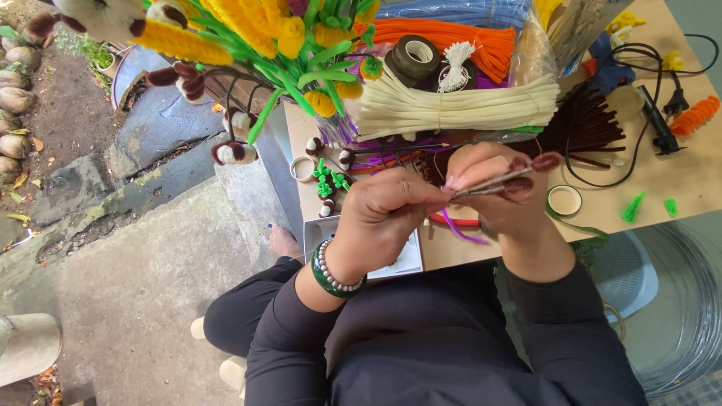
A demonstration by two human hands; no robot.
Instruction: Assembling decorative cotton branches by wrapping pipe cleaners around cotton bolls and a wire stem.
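Note:
Both my hands meet over the near edge of a low wooden table [699,180]. My left hand [383,214], with a green bangle and a bead bracelet on the wrist, pinches the near end of a thin dark brown fuzzy pipe cleaner [519,174]. My right hand [496,188] grips the same pipe cleaner further along, and its rounded brown tip sticks out to the right of my fingers.
On the table lie bundles of cream [459,105], orange [451,34], blue and dark brown [587,128] pipe cleaners, tape rolls [414,56], a black cord and tool [658,120]. Handmade yellow and green flowers [286,37] stand at left. Stone floor lies left, wire coil right.

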